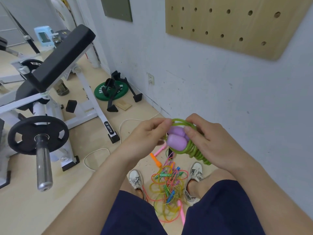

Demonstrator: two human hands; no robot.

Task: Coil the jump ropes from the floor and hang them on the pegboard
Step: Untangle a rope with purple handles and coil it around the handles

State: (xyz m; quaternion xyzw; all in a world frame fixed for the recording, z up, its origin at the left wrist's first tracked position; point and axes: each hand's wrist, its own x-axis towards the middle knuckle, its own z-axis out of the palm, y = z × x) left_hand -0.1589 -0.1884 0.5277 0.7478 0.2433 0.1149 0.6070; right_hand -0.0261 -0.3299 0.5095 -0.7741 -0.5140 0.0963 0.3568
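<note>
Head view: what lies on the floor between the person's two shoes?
A tangled pile of coloured jump ropes lies between the left shoe and right shoe, seen in the head view.

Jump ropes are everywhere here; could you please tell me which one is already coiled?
The green rope with purple handles, held by the left hand and right hand; the other ropes lie in a loose tangle on the floor.
</note>
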